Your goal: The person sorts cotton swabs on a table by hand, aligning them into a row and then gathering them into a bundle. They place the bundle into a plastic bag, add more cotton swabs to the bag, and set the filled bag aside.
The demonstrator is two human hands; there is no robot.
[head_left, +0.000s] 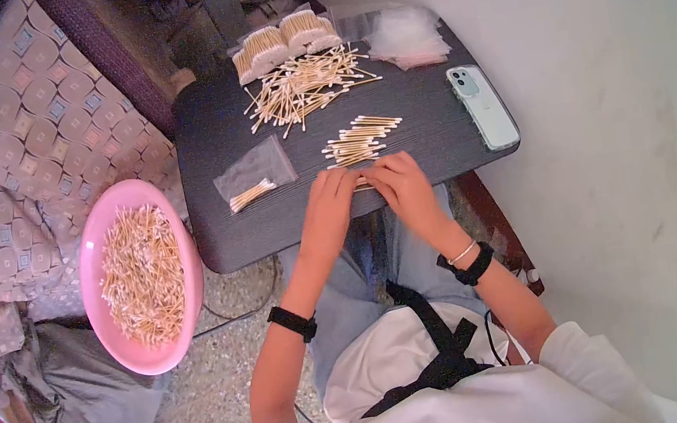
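Observation:
Close to the near edge of the dark table, my left hand (326,204) and my right hand (406,186) meet with bent fingers around a few cotton swabs (363,184), partly hidden by the fingers. Just beyond the fingertips lies a small group of cotton swabs (360,140), laid roughly side by side. To the left of my hands, a clear plastic bag (266,162) rests flat with several cotton swabs (251,195) in its lower part. A larger loose pile of cotton swabs (303,86) spreads farther back.
Filled bags of cotton swabs (281,40) stand at the table's back edge, with a stack of clear bags (407,36) beside them. A phone (483,107) lies at the right edge. Left of the table, a pink basin (95,300) holds many swabs. A wall (612,118) borders the right side.

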